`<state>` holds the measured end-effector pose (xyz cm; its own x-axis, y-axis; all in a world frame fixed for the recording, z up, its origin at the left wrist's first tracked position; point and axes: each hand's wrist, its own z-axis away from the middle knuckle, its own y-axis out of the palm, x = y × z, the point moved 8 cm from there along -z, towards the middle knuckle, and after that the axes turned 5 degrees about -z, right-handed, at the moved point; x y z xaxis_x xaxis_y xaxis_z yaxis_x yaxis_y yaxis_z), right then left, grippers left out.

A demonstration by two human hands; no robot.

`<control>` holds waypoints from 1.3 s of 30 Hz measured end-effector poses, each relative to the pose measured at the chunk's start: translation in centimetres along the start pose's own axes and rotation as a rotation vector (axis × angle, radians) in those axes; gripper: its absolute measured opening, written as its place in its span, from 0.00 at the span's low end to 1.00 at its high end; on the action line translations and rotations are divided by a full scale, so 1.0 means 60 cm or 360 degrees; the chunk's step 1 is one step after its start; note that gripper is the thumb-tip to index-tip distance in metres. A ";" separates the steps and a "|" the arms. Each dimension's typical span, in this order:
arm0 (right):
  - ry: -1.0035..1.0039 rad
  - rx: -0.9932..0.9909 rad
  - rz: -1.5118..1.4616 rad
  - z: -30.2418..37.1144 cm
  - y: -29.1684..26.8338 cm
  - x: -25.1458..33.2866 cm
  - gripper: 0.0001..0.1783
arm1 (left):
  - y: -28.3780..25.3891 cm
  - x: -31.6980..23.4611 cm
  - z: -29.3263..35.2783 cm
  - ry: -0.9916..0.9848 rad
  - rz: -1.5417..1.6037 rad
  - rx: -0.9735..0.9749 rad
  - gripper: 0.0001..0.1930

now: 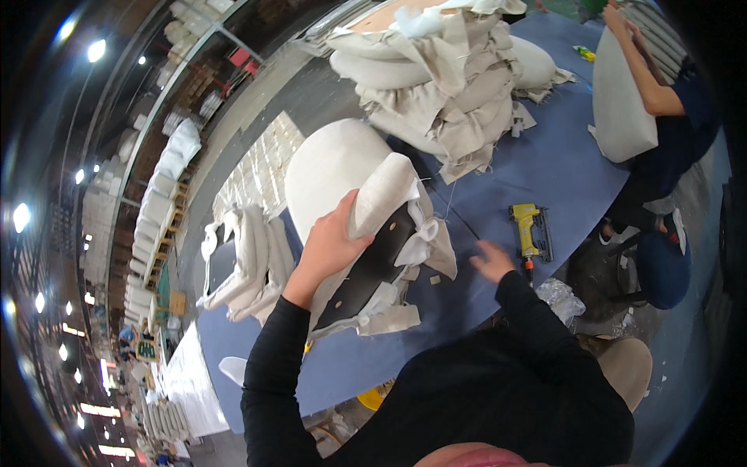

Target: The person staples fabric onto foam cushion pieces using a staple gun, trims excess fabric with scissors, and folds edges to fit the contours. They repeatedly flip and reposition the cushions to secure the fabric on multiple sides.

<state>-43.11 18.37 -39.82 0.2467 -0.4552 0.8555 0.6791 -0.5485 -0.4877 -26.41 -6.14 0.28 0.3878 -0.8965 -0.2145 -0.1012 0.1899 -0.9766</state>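
A beige upholstered seat piece [385, 194] with a black board underside [366, 272] lies tilted before me, its cloth edges loose and ragged with white padding showing. My left hand [331, 237] is closed around its padded rim, thumb across the top. To the right, my right hand [492, 261] is over the blue tabletop, its fingers apart and slightly blurred. A thin dark line, perhaps a cord or rod [467, 223], ends close to those fingers; I cannot tell whether they touch it. Beyond them lies a yellow-green staple gun [527, 229].
A tall pile of beige covered pieces [443, 86] stands at the table's far side. Several padded pieces [257, 261] lean together at left. Across the blue table [537, 163], a co-worker [661, 101] holds another beige piece [622, 101]. A plastic bag [560, 300] hangs near the table edge.
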 end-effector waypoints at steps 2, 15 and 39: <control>0.0137 -0.0546 0.0327 0.012 -0.075 -0.119 0.38 | -0.027 -0.010 0.024 -0.0031 0.0054 -0.0062 0.47; 0.0657 -0.0684 0.0371 -0.050 -0.169 -0.171 0.55 | 0.007 0.058 0.011 0.0165 0.0103 -0.0088 0.44; -0.0687 -0.0592 -0.0675 0.109 -0.277 0.396 0.18 | 0.122 -0.039 -0.211 -0.0335 0.1259 0.0860 0.44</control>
<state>-44.02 21.24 -10.25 0.3175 0.1273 0.9397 0.5153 -0.8550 -0.0582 -39.64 -7.72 -6.18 0.5496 -0.3519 -0.7577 0.0107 0.9098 -0.4149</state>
